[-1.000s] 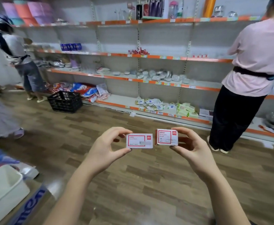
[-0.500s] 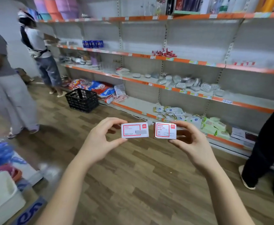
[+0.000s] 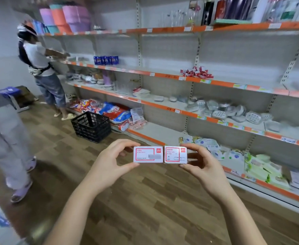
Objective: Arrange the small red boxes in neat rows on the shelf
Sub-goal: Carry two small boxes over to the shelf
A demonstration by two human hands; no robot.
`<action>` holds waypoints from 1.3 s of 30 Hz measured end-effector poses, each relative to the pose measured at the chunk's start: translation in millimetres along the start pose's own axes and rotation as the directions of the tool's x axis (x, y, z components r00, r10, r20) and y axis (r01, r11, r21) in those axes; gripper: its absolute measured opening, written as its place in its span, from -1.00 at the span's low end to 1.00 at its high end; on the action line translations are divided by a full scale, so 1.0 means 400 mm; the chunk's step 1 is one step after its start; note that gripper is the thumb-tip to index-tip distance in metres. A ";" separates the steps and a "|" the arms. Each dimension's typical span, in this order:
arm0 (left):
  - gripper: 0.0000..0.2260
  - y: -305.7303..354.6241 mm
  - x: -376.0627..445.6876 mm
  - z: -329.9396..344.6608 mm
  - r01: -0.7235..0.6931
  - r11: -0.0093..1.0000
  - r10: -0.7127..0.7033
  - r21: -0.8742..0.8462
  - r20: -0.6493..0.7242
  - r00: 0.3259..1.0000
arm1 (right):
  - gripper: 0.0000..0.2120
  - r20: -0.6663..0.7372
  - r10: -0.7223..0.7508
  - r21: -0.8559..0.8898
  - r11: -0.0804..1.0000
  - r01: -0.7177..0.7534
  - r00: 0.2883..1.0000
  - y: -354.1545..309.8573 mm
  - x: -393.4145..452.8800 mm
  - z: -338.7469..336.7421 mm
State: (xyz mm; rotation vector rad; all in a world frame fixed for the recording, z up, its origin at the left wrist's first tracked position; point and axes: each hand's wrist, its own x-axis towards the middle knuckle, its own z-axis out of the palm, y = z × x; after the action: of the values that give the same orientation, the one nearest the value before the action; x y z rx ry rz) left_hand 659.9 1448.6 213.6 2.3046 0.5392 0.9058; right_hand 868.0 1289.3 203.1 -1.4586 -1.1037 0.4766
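The grip is a two-handed pinch: the left hand [image 3: 108, 165] pinches a small white box with red border [image 3: 148, 154] between thumb below and fingers above, and the right hand [image 3: 205, 167] pinches a second, squarer box [image 3: 175, 155] the same way. Both boxes are flat-faced cardboard with crisp corners, white panels framed in red and a red logo square at the upper right of each; their inner ends touch, so the two read as one level strip held out over the floor in front of the shelving. The fingers curl around the outer ends only, leaving the printed faces bare. Behind, the shelf unit [image 3: 207, 50] has pale grey back panels, perforated metal uprights and orange strips along each board edge. A loose pile of small red boxes [image 3: 196, 72] lies jumbled at the front edge of the second board from the top, with bare board to either side of it. Lower boards carry clear plastic dishes [image 3: 233, 108] and soft green-and-white packets [image 3: 262, 167]. A black latticed plastic crate [image 3: 92, 126] stands on the wood-plank floor [image 3: 145, 200] beside the bottom board. Two other people stand at the left, one close to the shelves; the floor between the hands and the shelving lies open.
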 end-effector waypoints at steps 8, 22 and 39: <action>-0.61 -0.242 0.323 0.001 -0.008 1.000 0.008 -0.013 0.001 1.000 | -0.54 -0.018 -0.001 -0.039 0.999 0.000 1.000 0.115 0.381 0.045; -0.62 -0.668 0.971 0.042 0.042 0.999 -0.043 -0.024 -0.042 0.998 | -0.58 0.019 -0.049 -0.067 0.997 0.050 0.999 0.326 1.145 0.075; -0.48 -1.233 1.657 -0.094 0.028 1.000 -0.028 -0.003 0.005 1.000 | -0.59 -0.092 -0.059 -0.048 0.997 0.055 0.994 0.562 1.973 0.307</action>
State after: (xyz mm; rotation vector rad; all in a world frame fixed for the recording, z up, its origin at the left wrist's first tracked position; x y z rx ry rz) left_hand 1013.9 2195.9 223.3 2.2900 0.5663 0.8864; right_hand 1217.6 2041.7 202.2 -1.4702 -1.0848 0.3421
